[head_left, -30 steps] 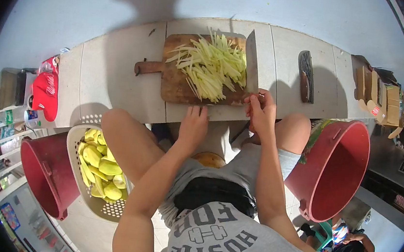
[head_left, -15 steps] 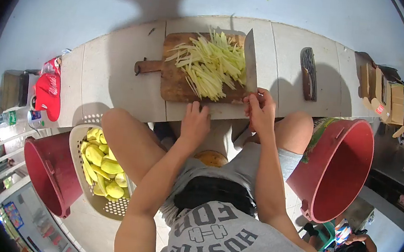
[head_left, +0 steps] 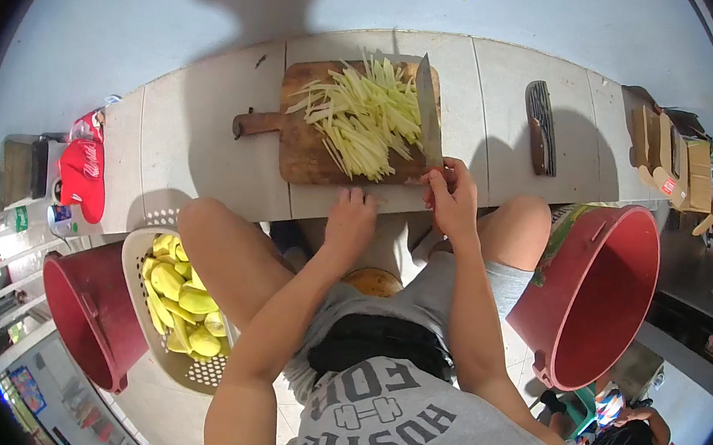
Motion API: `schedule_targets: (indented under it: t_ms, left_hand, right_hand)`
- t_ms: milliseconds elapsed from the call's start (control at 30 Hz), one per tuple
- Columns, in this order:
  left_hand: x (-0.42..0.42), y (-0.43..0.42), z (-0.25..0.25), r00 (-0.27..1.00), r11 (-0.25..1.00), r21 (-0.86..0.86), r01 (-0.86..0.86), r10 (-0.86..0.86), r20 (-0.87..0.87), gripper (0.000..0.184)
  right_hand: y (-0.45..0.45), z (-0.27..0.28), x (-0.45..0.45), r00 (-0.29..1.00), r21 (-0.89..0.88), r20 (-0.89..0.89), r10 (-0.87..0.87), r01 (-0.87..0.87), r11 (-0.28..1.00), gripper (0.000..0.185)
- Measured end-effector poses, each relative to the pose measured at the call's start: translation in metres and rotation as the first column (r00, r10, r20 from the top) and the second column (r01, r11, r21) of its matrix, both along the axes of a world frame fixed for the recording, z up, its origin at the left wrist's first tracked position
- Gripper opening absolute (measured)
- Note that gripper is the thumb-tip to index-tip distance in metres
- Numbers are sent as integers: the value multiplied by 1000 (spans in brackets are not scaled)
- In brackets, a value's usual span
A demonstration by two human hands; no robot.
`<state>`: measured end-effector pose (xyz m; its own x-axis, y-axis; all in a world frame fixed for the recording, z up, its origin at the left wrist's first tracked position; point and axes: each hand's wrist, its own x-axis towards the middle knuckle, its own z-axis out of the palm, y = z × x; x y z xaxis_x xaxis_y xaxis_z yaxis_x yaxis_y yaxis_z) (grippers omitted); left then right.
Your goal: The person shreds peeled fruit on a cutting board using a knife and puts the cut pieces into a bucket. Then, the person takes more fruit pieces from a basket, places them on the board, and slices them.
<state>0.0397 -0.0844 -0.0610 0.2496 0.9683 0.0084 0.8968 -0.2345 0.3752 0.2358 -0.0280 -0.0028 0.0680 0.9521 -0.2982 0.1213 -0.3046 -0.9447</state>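
Right hand (head_left: 451, 199) closed around a knife (head_left: 429, 120), the handle mostly covered.
The knife reaches ahead of those fingers over the right end of the board (head_left: 301, 159); whether it touches is unclear. Pale strips (head_left: 362, 120) lie beyond both hands, left of the knife. The left hand (head_left: 350, 222) bends its fingers near the board; palm hidden, its hold cannot be told.

There are one cutting board (head_left: 307, 151), two red tubs (head_left: 550, 303) and one perforated basket (head_left: 197, 375).
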Motion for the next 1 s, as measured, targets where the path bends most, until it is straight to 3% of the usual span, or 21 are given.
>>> schedule_targets:
  t_ms: [333,433,533,667,733,767,833,867,933,967,1000]
  left_hand:
    - [7,18,11,995,986,-159,57,-70,-78,14]
    - [6,20,6,997,988,-145,55,-64,-53,11]
    - [6,21,2,999,987,-155,32,-29,19,11]
    - [2,23,6,999,979,-202,-11,17,28,17]
    - [-3,25,24,944,952,-290,-96,180,277,29]
    - [-6,29,34,944,952,-290,-97,181,276,29]
    - [-13,43,56,801,908,-340,-245,387,457,38]
    - [-16,51,60,799,905,-345,-248,393,456,38]
    - [-21,72,63,615,886,-292,-359,460,640,42]
    - [-23,78,64,611,884,-293,-364,463,642,42]
    - [-25,84,64,658,895,-186,-406,427,620,46]
  right_hand:
    - [1,-4,5,999,12,1,-43,43,999,26]
    - [15,-13,18,994,45,99,-55,51,998,25]
    - [35,-10,27,798,239,578,-173,38,970,31]
    - [57,-21,37,745,186,645,-173,67,980,28]
    - [63,-30,39,725,200,667,-172,48,979,27]
    - [65,-34,40,703,215,689,-174,31,976,27]
    - [67,-40,40,683,203,713,-155,10,979,27]
    - [66,-42,39,661,189,739,-133,-13,982,27]
    - [67,-46,38,658,162,745,-105,-26,986,27]
    - [69,-48,39,655,141,751,-86,-32,989,28]
    - [69,-44,38,652,142,753,-84,-36,989,28]
